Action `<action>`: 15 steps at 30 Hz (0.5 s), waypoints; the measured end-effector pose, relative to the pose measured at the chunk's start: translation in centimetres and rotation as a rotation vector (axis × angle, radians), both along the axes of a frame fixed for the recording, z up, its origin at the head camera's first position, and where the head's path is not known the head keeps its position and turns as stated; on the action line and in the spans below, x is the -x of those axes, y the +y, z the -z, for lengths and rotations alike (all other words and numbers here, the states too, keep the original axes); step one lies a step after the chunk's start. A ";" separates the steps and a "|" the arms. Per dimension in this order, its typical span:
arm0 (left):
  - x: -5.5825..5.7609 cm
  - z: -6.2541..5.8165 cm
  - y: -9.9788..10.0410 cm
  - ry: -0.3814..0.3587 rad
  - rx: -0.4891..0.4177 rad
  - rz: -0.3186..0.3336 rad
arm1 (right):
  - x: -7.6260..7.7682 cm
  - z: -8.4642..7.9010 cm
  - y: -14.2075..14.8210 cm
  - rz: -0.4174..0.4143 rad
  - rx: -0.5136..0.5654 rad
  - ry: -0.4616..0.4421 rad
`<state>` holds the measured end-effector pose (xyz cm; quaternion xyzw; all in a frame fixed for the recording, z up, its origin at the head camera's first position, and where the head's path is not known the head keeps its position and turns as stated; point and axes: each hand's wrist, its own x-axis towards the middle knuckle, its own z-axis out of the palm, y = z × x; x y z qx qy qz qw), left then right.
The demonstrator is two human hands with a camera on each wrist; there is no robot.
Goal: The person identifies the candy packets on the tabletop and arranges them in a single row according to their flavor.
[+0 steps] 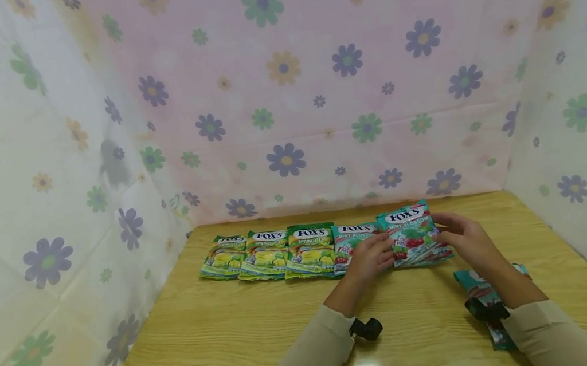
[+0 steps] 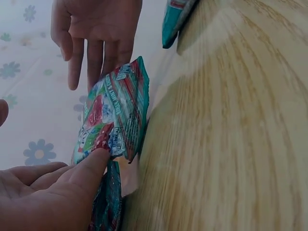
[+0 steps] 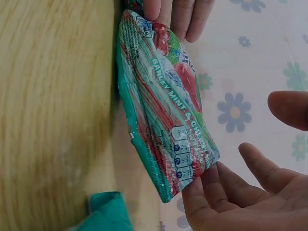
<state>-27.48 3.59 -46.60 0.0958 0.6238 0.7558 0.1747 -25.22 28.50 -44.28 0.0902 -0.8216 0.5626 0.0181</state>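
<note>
A teal Fox's Mint Blossom candy bag (image 1: 413, 238) stands slightly tilted at the right end of a row on the table. My left hand (image 1: 369, 262) touches its left edge with fairly straight fingers, in front of another teal candy bag (image 1: 347, 242) that it partly covers. At the right edge, my right hand (image 1: 471, 245) touches the bag with extended fingers. The right wrist view shows the right thumb (image 3: 291, 109) held apart from the bag (image 3: 166, 110). In the left wrist view, the left fingers (image 2: 89, 171) lie against the bag's near end.
Three yellow-green Fox's Spring Tea bags (image 1: 312, 253) continue the row to the left. Another teal bag (image 1: 469, 281) lies on the wooden table (image 1: 223, 338) below my right forearm, partly hidden. Flower-patterned cloth (image 1: 287, 109) encloses the table at the back and sides.
</note>
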 end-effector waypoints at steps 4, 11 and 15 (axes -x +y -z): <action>-0.1 0.3 0.1 -0.008 -0.018 -0.010 | 0.1 0.5 0.0 -0.031 0.054 -0.010; -0.4 0.3 0.3 -0.020 -0.011 -0.026 | 0.2 1.0 0.2 -0.052 0.063 -0.040; -0.4 0.2 0.3 -0.018 -0.008 -0.027 | 0.2 1.1 0.1 -0.055 0.052 -0.052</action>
